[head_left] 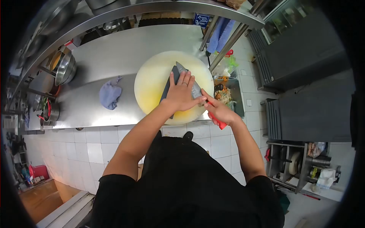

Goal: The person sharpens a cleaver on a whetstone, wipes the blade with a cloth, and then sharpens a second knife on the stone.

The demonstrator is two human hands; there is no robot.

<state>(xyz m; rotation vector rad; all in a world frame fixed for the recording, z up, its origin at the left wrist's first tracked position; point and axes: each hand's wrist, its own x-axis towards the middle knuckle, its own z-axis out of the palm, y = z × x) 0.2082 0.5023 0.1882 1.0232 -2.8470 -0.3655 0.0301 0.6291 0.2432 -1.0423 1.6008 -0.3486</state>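
Observation:
A round, yellow-stained cutting board (150,81) lies on the steel counter. Across it rests a long dark grey bar that looks like a sharpening stone (165,91), partly covered by my left hand (179,95). A broad-bladed kitchen knife (196,91) lies flat over the bar, its tip towards the far side. The fingers of my left hand are stretched out and press on the blade; one wears a ring. My right hand (221,111) is wrapped round the knife's red handle at the board's near right edge. Part of the blade is hidden under my left fingers.
A crumpled blue cloth (110,94) lies left of the board on the counter (129,49). Metal bowls (66,68) and pots (52,110) stand at the far left. Right of the counter is a bin (238,99) of food scraps. A shelf rail (167,7) crosses above.

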